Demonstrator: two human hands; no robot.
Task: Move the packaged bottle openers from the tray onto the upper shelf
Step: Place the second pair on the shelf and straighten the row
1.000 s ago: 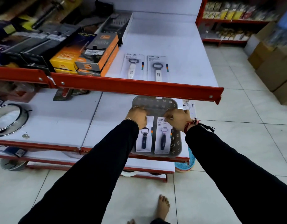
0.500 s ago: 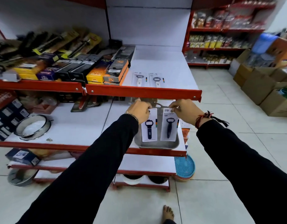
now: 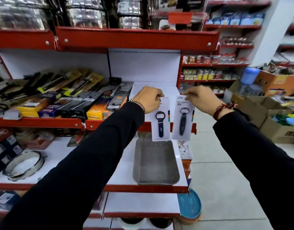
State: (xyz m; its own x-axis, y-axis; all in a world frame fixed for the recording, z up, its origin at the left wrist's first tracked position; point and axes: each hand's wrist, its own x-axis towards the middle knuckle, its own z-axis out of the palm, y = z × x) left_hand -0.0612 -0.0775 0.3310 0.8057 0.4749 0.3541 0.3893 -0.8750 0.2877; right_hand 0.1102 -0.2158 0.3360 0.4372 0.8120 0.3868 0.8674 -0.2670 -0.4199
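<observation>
My left hand [image 3: 148, 100] pinches the top of a white card holding a dark bottle opener [image 3: 160, 124]. My right hand [image 3: 200, 100] pinches a second carded bottle opener [image 3: 182, 121] by its top. Both packs hang side by side in the air, in front of the red edge of the upper shelf [image 3: 139, 87]. The grey tray [image 3: 155, 163] sits on the lower white shelf below them, with nothing in it. The two white-handled openers seen earlier on the upper shelf are hidden behind my hands.
Boxed kitchen tools [image 3: 63, 103] crowd the left of the upper shelf. A round metal sieve [image 3: 25, 165] lies on the lower shelf at left. Cardboard boxes [image 3: 275, 113] stand on the tiled floor at right. A blue mat [image 3: 190, 205] leans by the bottom shelf.
Both hands have lifted the two carded openers out of the tray and up to the level of the upper shelf. The tray stays on the lower shelf, now bare.
</observation>
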